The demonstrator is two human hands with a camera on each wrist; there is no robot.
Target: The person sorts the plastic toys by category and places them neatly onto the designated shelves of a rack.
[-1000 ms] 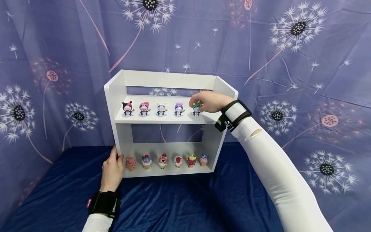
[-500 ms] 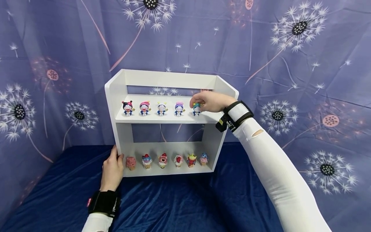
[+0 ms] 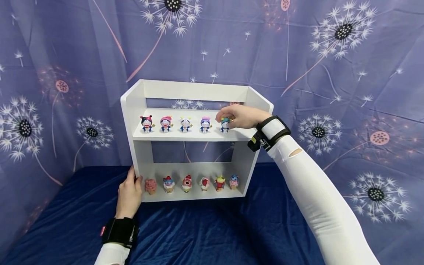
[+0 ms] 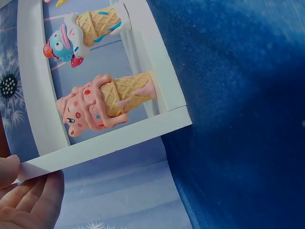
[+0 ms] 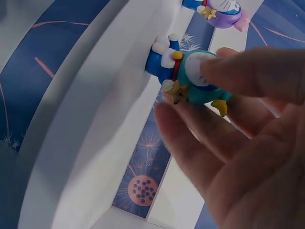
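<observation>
My right hand pinches a Doraemon figurine in a green hat, at the right end of the upper shelf. In the right wrist view the thumb lies over the face of the figurine, with the other fingers behind and below it. The figurine's feet are right at the shelf surface. My left hand grips the lower left side panel of the white shelf unit. In the left wrist view, thumb and fingers lie on either side of that panel's edge.
Several similar figurines stand in a row to the left, the nearest in a purple hat. Several ice-cream-cone figurines line the lower shelf, a pink one leftmost. Dark blue cloth lies underneath; a dandelion-print curtain hangs behind.
Both hands keep their places, the right at the green-hatted Doraemon figurine and the left on the side panel. The head view has shifted very slightly.
</observation>
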